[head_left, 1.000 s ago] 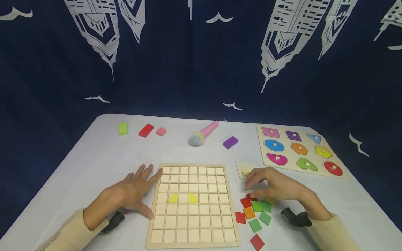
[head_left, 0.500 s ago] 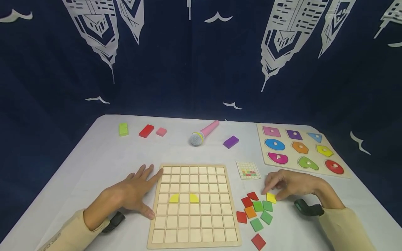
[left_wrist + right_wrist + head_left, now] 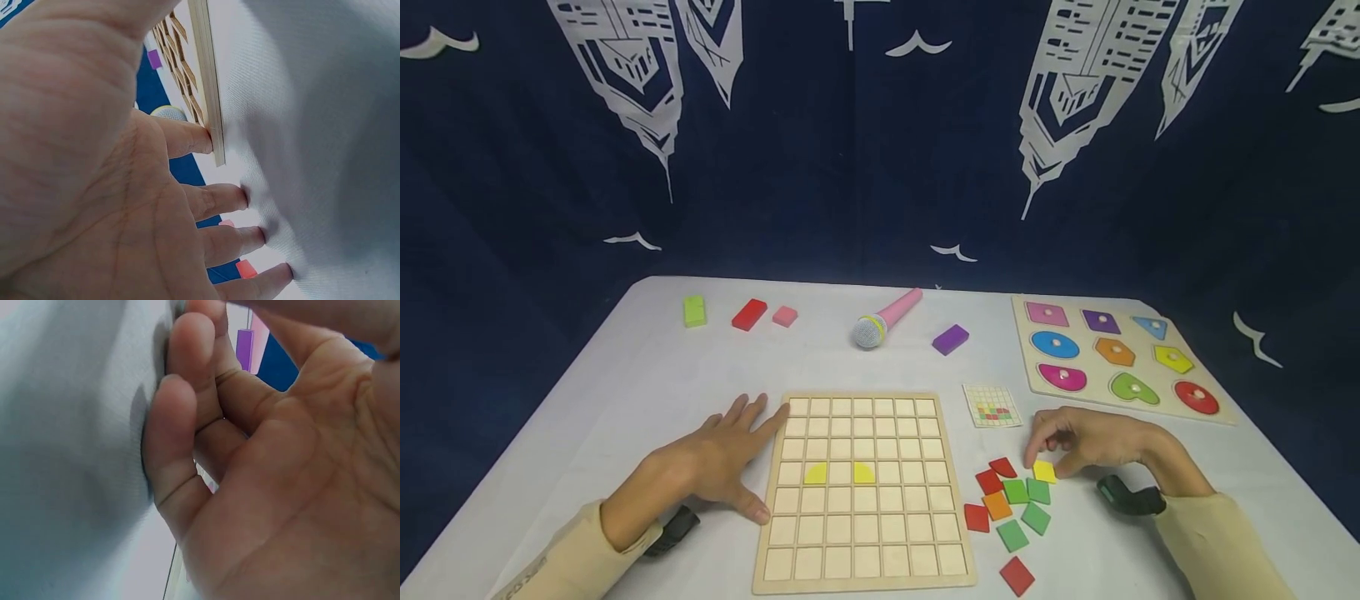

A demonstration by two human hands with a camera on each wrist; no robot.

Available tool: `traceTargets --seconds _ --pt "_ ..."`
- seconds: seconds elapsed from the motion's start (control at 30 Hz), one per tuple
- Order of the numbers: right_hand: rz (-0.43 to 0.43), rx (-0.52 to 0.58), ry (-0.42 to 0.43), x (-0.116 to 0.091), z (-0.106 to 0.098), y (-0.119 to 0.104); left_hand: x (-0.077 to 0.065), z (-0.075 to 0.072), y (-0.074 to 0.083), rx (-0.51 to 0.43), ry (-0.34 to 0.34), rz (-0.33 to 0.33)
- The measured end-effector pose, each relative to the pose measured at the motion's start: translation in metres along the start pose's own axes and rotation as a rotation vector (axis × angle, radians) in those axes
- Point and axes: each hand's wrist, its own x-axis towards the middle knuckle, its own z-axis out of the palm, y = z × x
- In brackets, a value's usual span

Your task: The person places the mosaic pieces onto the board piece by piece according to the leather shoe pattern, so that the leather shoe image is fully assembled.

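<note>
The yellow square tile (image 3: 1044,472) lies at about eight o'clock from the middle of the right hand (image 3: 1093,437), between its thumb and forefinger tips. That grip is nearly closed, parted only by the tile's width, and appears to pinch it by opposite edges: forefinger at nine o'clock, thumb at three. The tile, being square, has no long axis to line up with. The right wrist view shows the other fingers curled close to the table (image 3: 820,350) but hides the tile.

The right hand is clearly nearer to it. The left hand (image 3: 718,458) is well apart at nine o'clock, fingers spread and holding nothing, touching the near-left side of the wooden grid board (image 3: 966,582).

From the tile, the board is also toward nine o'clock, with a red quarter-round tile (image 3: 1002,467) between. A green square tile (image 3: 1038,491) sits just beside it at six o'clock, and the pattern card (image 3: 992,396) is near, toward eleven.
</note>
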Motion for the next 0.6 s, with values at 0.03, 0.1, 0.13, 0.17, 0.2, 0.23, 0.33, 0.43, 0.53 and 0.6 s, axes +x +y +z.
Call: traceTargets --seconds 0.03,0.1,0.13,0.17,0.2,0.23,0.33,0.43,0.53,0.6 --pt "-0.002 -0.004 0.003 0.000 0.000 0.000 0.000 0.000 0.000 0.002 0.000 0.000" --pt "-0.011 -0.016 0.011 0.000 0.000 0.000 0.000 -0.001 0.000 0.007 -0.002 0.001" --pt "-0.016 -0.022 0.016 0.000 0.000 0.000 0.000 -0.001 -0.001 0.008 -0.003 0.000" --pt "-0.020 -0.030 0.021 0.000 0.000 0.000 0.000 -0.002 -0.001 0.009 -0.004 0.000" --pt "-0.022 -0.037 0.027 0.001 0.000 0.000 0.000 -0.002 -0.001 0.008 -0.006 0.000" --pt "-0.023 -0.041 0.032 0.001 0.001 0.000 0.000 -0.002 -0.001 0.006 -0.005 0.003" --pt "-0.008 -0.048 0.045 0.003 0.001 -0.001 0.000 -0.002 -0.001 0.006 -0.002 0.007" --pt "0.018 -0.048 0.057 0.005 0.002 -0.003 0.000 -0.001 -0.001 0.003 0.001 0.007" --pt "0.030 -0.066 0.076 0.005 0.003 -0.008 0.000 0.000 -0.001 0.001 0.007 0.008" --pt "0.025 -0.086 0.097 0.005 0.004 -0.015 0.000 0.001 -0.001 -0.001 0.011 0.013"
